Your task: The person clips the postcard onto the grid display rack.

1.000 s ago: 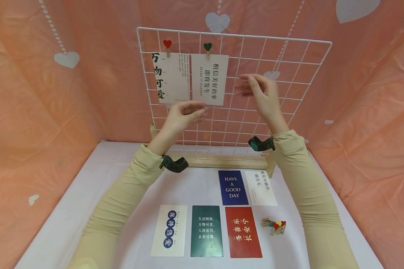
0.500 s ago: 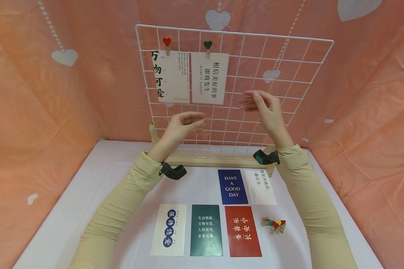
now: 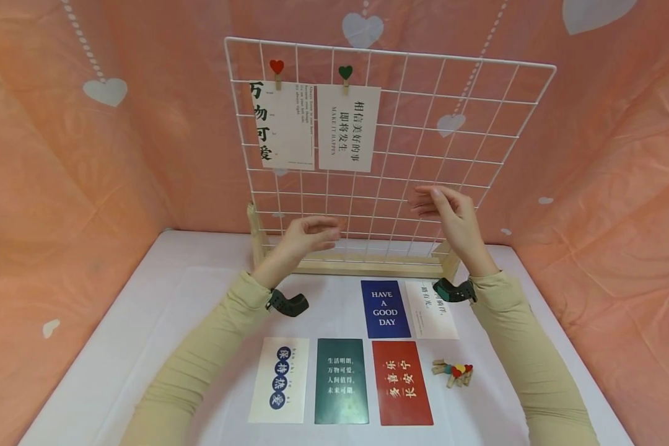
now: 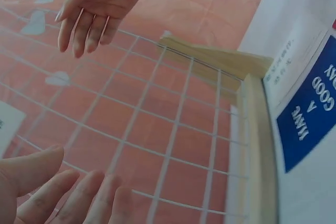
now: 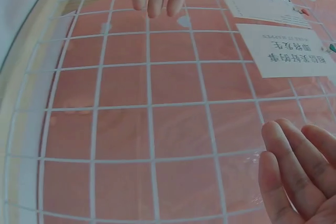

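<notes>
Two white cards hang side by side on a white wire grid [image 3: 424, 136] in the head view. A red heart clothespin [image 3: 277, 69] holds the left card [image 3: 290, 130], and a green heart clothespin [image 3: 345, 75] holds the right card [image 3: 348, 133]. Below them my left hand [image 3: 306, 238] is in front of the grid's lower part, fingers relaxed and holding nothing. Farther right, my right hand [image 3: 451, 217] is likewise bare, its fingers loosely extended before the grid. Both wrist views show the fingers apart from the cards.
On the white table lie a blue card [image 3: 386, 310], a white card [image 3: 437, 319], a white-and-blue card [image 3: 279, 381], a green card [image 3: 342, 381] and a red card [image 3: 402, 384]. Several heart clothespins [image 3: 454, 373] lie beside the red card. A wooden base [image 3: 362, 267] supports the grid.
Both hands have moved down, away from the hanging cards, and the right hand also slightly to the right. The cards and clothespins stay in place.
</notes>
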`<action>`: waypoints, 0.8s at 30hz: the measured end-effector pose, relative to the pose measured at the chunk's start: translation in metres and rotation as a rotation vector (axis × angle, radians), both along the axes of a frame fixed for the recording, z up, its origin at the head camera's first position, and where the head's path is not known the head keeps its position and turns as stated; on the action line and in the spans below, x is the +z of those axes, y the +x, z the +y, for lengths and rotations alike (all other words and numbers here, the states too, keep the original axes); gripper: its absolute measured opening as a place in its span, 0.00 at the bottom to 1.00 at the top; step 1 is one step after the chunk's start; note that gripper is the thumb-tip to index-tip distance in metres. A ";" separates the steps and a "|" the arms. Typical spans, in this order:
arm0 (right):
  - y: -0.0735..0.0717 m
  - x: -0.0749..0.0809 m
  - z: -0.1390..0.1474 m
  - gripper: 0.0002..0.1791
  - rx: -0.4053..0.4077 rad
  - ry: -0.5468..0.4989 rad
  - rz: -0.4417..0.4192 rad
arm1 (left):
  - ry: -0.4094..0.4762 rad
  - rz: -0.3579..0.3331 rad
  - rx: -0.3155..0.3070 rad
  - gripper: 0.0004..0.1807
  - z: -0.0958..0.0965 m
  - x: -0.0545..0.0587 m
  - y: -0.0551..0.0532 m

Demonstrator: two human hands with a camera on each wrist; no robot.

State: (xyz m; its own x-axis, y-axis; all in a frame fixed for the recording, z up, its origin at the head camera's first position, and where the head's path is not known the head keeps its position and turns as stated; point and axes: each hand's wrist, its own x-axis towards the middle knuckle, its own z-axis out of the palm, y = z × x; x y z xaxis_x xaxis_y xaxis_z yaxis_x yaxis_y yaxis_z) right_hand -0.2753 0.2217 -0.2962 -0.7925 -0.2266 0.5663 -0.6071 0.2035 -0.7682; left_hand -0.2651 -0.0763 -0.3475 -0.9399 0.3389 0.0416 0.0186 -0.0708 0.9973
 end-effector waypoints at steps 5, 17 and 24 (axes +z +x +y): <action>0.010 -0.015 0.008 0.20 -0.022 0.022 -0.040 | -0.025 -0.063 -0.022 0.22 -0.002 -0.020 -0.001; 0.046 -0.055 0.031 0.18 -0.039 0.132 -0.137 | -0.084 -0.125 -0.094 0.24 -0.009 -0.055 -0.003; 0.060 -0.076 0.043 0.18 -0.041 0.171 -0.187 | -0.091 -0.205 -0.095 0.25 -0.001 -0.073 -0.005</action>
